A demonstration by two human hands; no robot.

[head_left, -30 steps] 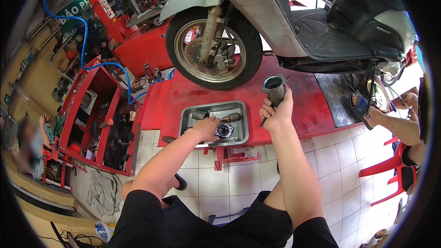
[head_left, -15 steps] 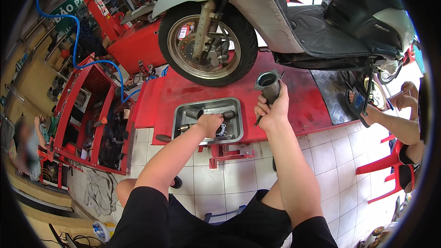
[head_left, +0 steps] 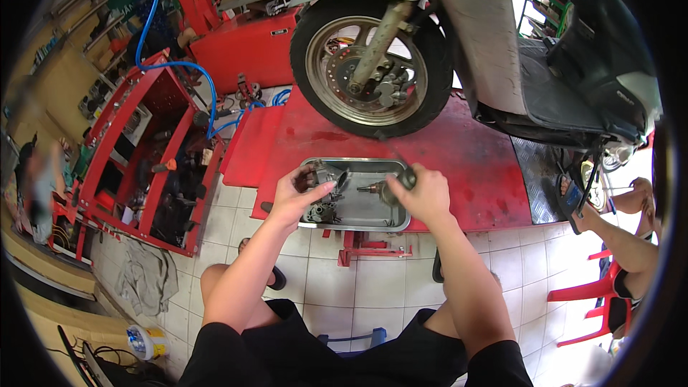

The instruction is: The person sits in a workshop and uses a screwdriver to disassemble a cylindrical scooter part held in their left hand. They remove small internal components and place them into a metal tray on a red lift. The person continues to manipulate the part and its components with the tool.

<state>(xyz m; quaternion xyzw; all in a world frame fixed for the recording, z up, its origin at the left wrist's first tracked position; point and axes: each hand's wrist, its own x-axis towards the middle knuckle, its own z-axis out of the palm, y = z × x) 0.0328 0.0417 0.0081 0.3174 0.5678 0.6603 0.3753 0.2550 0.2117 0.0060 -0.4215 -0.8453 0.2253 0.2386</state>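
In the shallow steel tray (head_left: 358,225) on the red platform, my left hand (head_left: 292,197) closes round a grey metal housing (head_left: 326,171) near the tray's left end. Beside it shows a dark, hollow round opening (head_left: 344,180). At the tray's right end, my right hand (head_left: 424,195) curls round a rounded metal part with a shaft (head_left: 387,190), its thin shaft pointing left. Motion smears this part, and my fingers partly cover it. A grey metal piece with holes (head_left: 319,213) lies under my left hand.
A scooter's front wheel (head_left: 369,72) stands on the red platform (head_left: 473,165) beyond the tray. On the left is a red tool cart (head_left: 143,150) with a blue hose (head_left: 147,21) above it. Another person's leg (head_left: 616,229) is at right, by a red plastic stool (head_left: 584,294).
My right hand has come down to the tray's right end; the cylinder it held up is no longer raised. My left hand has moved to the tray's left end. The view has shifted.
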